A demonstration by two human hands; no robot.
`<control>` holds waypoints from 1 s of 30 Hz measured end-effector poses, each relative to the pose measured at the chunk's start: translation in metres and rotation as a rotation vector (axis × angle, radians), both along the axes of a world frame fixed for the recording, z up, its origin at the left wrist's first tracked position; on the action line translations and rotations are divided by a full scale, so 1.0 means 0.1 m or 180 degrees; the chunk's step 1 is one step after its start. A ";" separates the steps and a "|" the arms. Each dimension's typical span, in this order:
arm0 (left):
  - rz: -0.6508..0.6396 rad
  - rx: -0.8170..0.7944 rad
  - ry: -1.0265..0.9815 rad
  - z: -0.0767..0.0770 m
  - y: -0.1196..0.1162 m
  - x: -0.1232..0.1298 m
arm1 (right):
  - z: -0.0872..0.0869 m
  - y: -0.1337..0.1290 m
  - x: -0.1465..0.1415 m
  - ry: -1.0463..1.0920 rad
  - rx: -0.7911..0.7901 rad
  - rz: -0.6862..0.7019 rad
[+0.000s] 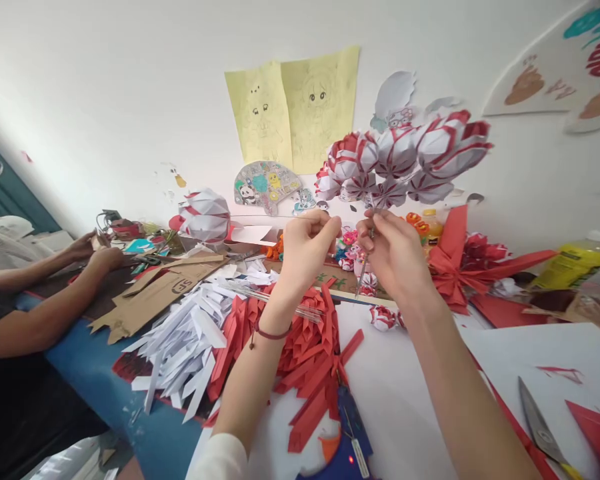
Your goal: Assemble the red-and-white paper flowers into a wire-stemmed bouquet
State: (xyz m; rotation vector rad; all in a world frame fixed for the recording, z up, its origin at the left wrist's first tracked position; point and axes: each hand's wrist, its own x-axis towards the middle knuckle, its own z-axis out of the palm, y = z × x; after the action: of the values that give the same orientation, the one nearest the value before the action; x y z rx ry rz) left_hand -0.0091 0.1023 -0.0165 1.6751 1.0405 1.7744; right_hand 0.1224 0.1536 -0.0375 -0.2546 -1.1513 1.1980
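Note:
My left hand (310, 247) is closed in a pinch on a thin wire stem, which runs left to a single white and red folded-paper flower (205, 215). Close beside it on the right, my right hand (390, 243) grips the bundled wire stems (363, 273) of a bouquet. Several red and white paper flowers (397, 152) of that bouquet spread above my right hand. The two hands are apart. Below my left wrist lie loose wires (305, 311) across red folded strips (305, 347), with a pile of white paper strips (187, 340) to their left.
At the left, another person's hands (103, 250) work near cardboard (165, 287). Scissors (540, 420) lie at the lower right by white paper (565, 360). A blue tool with a red light (350, 433) sits at front centre. Bottles (577, 260) and a red paper shape (455, 267) stand right.

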 end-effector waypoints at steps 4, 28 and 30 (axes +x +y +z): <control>0.0117 -0.0238 0.0007 -0.01 0.04 -0.02 | 0.01 -0.05 -0.01 -0.0242 -0.0203 0.0005; 0.0008 -0.0952 0.0124 0.01 0.13 -0.21 | -0.14 -0.05 -0.13 -0.0707 -0.0567 0.0028; 0.0183 -0.0788 0.0149 0.00 0.16 -0.24 | -0.15 -0.03 -0.14 -0.0716 -0.0576 -0.0001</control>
State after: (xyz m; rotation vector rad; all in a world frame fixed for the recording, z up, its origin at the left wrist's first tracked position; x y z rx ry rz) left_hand -0.0333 0.1187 -0.0168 1.5540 1.2838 1.5734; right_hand 0.1085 0.1505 -0.0521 -0.5380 -1.2364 1.2989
